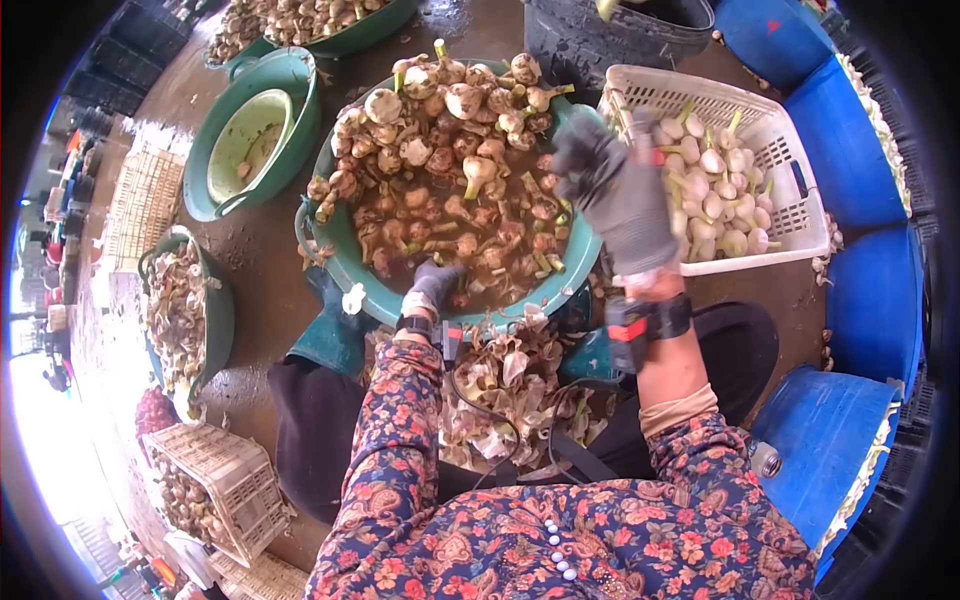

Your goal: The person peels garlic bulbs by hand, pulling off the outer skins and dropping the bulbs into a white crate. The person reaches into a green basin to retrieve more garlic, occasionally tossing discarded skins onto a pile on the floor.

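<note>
A green tub [345, 272] in front of me holds muddy water and many unpeeled garlic bulbs [415, 150], heaped at its far side and floating nearer. My left hand [438, 281], in a dark glove, dips over the tub's near rim among the floating bulbs; its fingertips are partly hidden. Gloved in grey, my right hand [615, 190] is raised between the tub and a white crate [735, 262] of peeled, pale garlic bulbs [715, 185]. Its fingers are curled and blurred. Something narrow with a red part shows beside it, too smeared to name.
Peeled skins [515, 385] pile up between my legs. To the left stand a green tub with a bowl [250, 150] inside, a basket of skins [180, 310] and a tilted crate [225, 480]. Blue barrels [825, 440] line the right; a black bucket [600, 45] stands behind.
</note>
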`<action>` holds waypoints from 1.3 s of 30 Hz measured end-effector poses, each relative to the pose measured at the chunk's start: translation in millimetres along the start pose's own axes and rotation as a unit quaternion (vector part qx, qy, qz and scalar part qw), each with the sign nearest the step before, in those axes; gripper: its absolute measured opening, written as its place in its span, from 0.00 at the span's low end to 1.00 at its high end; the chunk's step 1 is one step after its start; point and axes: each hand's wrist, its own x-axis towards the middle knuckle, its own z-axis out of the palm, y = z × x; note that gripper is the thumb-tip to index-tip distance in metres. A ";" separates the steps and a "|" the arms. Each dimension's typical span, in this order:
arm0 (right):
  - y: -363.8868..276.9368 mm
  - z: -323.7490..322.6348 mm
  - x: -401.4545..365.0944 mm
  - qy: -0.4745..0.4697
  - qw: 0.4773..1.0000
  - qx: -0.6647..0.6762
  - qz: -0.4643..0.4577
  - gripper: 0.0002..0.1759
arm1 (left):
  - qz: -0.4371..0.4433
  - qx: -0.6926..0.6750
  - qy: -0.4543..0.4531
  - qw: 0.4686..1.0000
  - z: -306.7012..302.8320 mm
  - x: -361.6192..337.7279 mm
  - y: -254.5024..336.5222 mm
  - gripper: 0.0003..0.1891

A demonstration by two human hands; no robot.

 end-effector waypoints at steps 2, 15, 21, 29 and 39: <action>31.9 -7.6 -11.0 0.110 0.960 -0.257 0.012 0.26 | -0.014 -0.097 -0.022 0.995 9.5 -17.0 11.4 0.29; 120.3 -38.1 -96.7 0.045 0.727 -0.684 0.039 0.18 | 0.253 0.015 -0.056 0.966 -1.6 -194.0 68.0 0.27; 109.8 -45.5 -129.3 0.065 0.924 -0.350 0.140 0.15 | 0.216 -0.200 -0.128 0.947 1.9 -217.1 61.7 0.26; 111.2 -52.8 -146.7 0.038 0.944 -0.045 0.326 0.23 | 0.428 0.033 0.049 0.902 13.9 -246.9 65.4 0.27; 120.4 -68.0 -133.7 -0.059 0.806 -0.550 0.212 0.27 | 0.319 0.107 -0.012 0.941 9.4 -242.3 51.3 0.09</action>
